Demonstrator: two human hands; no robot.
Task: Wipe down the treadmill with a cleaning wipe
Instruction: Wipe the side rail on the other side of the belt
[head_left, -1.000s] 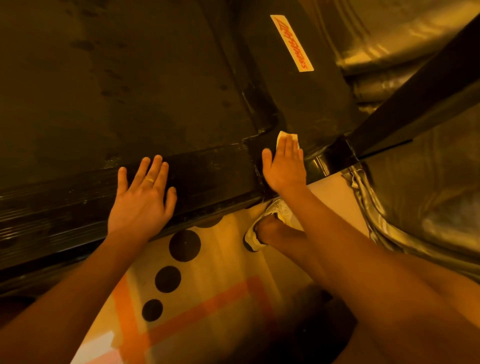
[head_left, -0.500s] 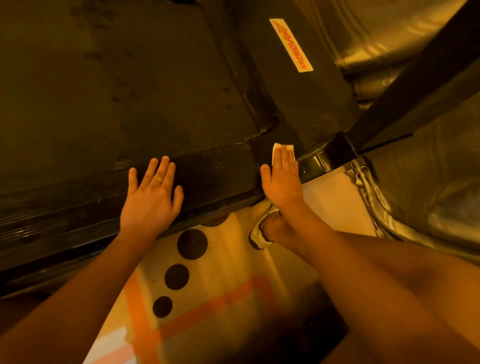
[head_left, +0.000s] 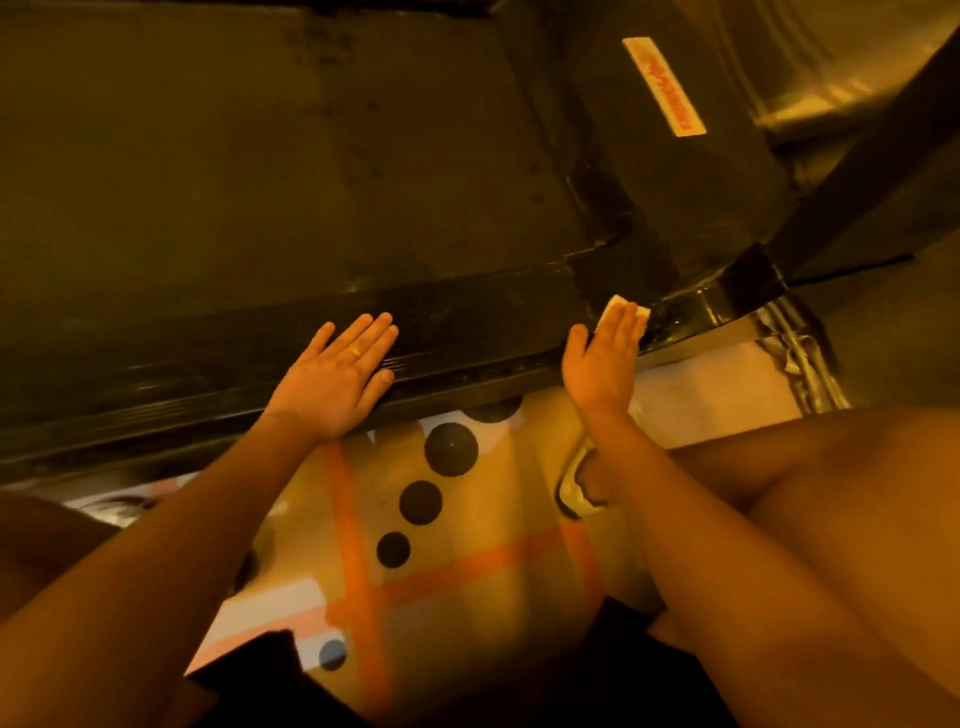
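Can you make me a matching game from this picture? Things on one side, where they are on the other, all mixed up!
Things:
1. left hand
2. wipe
3. sticker
4. black dots

Places:
A. on the floor
B. under the right hand
C. flat on the treadmill rail
D. high on the black cover

Pairs: 1-C, 2-B, 3-D, 4-A.
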